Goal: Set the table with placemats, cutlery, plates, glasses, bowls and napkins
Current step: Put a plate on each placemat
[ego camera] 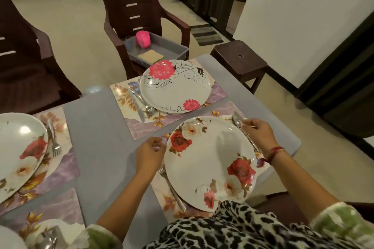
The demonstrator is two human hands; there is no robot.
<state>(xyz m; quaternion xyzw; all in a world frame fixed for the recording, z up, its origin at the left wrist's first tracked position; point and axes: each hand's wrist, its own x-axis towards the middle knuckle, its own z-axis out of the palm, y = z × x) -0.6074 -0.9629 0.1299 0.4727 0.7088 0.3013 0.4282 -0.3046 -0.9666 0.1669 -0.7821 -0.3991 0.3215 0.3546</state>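
Rose plate [210,159] on the placemat [162,190] at the surface's right edge.
Left hand [150,150] and right hand [258,129] pinch its rim; each grip grasping it.

A white rose-patterned plate [210,163] lay flat on a floral placemat [168,198] at the table's near right, a fork [172,188] just left of it, a spoon [236,122] at its far right edge.
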